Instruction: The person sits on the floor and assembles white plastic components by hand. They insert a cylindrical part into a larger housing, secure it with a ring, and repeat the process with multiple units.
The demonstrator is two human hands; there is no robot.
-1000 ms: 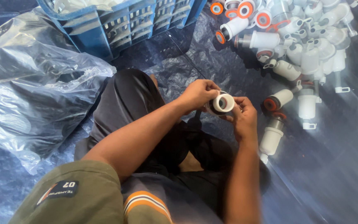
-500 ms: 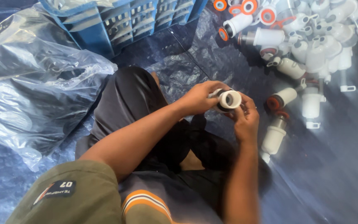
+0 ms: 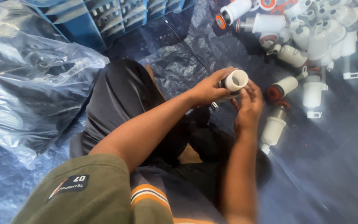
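My left hand (image 3: 209, 88) grips a short white plastic tube part (image 3: 235, 80) with its open end facing up toward me. My right hand (image 3: 247, 103) is just below and to the right of it, fingertips touching the part's rim. Both hands are held above my crossed legs in dark trousers (image 3: 121, 103). Whether the right hand pinches anything small is hidden by its fingers.
A pile of white plastic parts with orange caps (image 3: 307, 33) lies at the upper right on a blue tarp (image 3: 332, 166). Two loose white parts (image 3: 282, 87) (image 3: 272, 128) lie close to my right hand. A blue crate (image 3: 117, 16) stands at the top. A clear plastic bag (image 3: 25, 87) lies left.
The view has tilted slightly and both hands have shifted up and right with the white part. The grip looks the same.
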